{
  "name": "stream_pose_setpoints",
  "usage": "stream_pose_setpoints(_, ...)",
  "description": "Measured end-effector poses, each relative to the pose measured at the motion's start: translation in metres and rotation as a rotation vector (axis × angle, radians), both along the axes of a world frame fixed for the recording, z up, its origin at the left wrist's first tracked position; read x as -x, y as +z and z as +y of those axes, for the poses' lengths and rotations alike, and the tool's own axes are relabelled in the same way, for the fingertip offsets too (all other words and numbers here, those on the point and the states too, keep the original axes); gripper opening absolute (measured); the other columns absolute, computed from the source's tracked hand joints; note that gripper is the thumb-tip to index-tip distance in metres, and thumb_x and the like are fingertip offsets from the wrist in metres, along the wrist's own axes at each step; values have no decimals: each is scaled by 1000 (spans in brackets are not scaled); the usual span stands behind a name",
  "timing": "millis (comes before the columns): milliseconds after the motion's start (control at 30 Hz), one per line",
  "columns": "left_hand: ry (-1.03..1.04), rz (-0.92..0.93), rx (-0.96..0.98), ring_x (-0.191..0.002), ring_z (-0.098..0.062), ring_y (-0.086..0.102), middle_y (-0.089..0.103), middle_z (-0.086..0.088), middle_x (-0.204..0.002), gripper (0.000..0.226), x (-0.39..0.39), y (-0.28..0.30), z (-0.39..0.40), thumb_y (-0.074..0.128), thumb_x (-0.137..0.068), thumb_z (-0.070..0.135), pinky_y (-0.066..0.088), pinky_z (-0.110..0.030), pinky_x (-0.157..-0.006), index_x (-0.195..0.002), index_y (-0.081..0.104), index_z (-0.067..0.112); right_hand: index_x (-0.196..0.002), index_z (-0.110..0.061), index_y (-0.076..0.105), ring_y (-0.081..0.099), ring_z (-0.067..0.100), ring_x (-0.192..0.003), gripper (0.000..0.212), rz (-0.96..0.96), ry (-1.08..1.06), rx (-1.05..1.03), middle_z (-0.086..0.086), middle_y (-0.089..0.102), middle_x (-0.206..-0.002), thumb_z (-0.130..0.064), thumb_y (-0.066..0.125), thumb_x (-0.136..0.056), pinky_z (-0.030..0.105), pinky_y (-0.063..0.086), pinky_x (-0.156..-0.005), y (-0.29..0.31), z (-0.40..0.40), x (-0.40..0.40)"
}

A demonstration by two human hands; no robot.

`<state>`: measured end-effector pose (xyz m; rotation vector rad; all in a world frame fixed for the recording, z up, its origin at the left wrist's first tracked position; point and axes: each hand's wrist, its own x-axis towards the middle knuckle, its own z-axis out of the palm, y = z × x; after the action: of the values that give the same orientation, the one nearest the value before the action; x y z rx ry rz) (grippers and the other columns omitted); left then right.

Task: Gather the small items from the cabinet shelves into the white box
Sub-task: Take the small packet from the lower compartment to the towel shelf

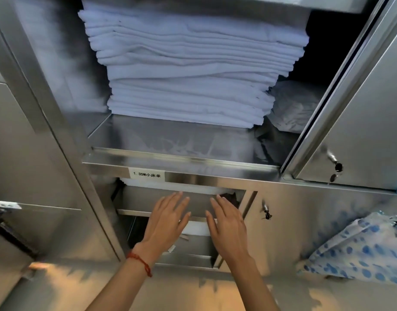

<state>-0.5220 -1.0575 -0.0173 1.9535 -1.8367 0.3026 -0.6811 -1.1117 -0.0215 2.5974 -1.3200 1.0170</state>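
Head view: both hands reach into the lower cabinet shelf [134,212], left hand [166,218] and right hand [226,223] side by side, fingers straight and spread, each grip apart and holding nothing. Between and under them sits something white, likely the box [196,227]; small items [184,237] peek out beside the left wrist. Judging by this, it's the reach step. Next: close on the box or an item.

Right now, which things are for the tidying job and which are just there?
For the job:
left hand
right hand
white box
small items

Just there:
folded sheets
shelf label
dotted cloth
plastic bag
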Motion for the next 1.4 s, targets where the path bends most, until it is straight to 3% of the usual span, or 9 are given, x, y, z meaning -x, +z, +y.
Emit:
stream_pose_setpoints(433,45,67,-121,-96,-34,68,69,-19,-107,41,12,-60,-20,84,-66,13,54,-51,-79,-103,71,3,-113,-7,68,64,29,-108,35,71,66,-88,13,66,-116,-25,66,-82,45,49,-89,-76,-35,-4)
stream_pose_setpoints(700,60,138,-313,-119,-34,55,57,-17,-129,45,-4,-117,-26,71,-83,18,40,-49,-100,-124,60,5,-113,-8,67,64,29,-106,38,84,54,-157,12,67,-115,-27,59,-82,43,48,-89,-128,-43,-15)
stream_pose_setpoints(867,15,111,-348,-105,-34,64,65,-19,-117,46,-13,-155,-32,81,-70,17,49,-52,-84,-112,68,2,-115,-8,66,63,30,-108,39,111,40,-225,13,65,-118,-28,58,-83,47,48,-88,-164,-45,-28)
stream_pose_setpoints(933,12,120,-349,-106,-33,64,64,-17,-119,34,-16,-170,-33,58,-90,27,49,-50,-86,-114,67,3,-116,-7,66,62,30,-110,40,111,42,-254,13,65,-120,-28,59,-83,48,47,-89,-178,-45,-33)
stream_pose_setpoints(1000,29,148,-452,-108,-29,64,64,-14,-120,61,-20,-182,-34,17,-101,38,50,-47,-87,-115,67,6,-117,-6,65,62,31,-111,39,110,48,-269,14,64,-121,-26,63,-83,47,46,-90,-194,-47,-36)
stream_pose_setpoints(1067,50,144,-511,-110,-29,62,63,-13,-122,75,-26,-194,-37,2,-100,43,48,-45,-90,-118,65,7,-118,-6,64,61,31,-112,40,111,51,-285,14,63,-122,-23,69,-83,45,43,-93,-209,-49,-39)
stream_pose_setpoints(1200,35,189,-530,-139,-26,29,33,-8,-150,98,-36,-237,-42,-23,-81,64,9,-36,-111,-144,35,16,-121,-6,62,59,32,-114,41,105,37,-341,14,62,-124,-23,68,-84,41,34,-95,-241,-54,-47)
stream_pose_setpoints(1333,55,208,-632,-119,-33,55,57,-15,-130,82,-40,-262,-49,-4,-96,52,38,-47,-98,-126,58,7,-122,-7,62,59,33,-113,41,92,43,-359,14,62,-124,-26,61,-85,41,34,-94,-279,-60,-55)
stream_pose_setpoints(1400,49,188,-623,-119,-33,55,56,-16,-130,73,-42,-279,-52,4,-99,48,41,-47,-98,-126,59,8,-124,-7,61,58,33,-115,42,84,51,-380,14,61,-125,-26,60,-86,40,33,-95,-298,-63,-60)
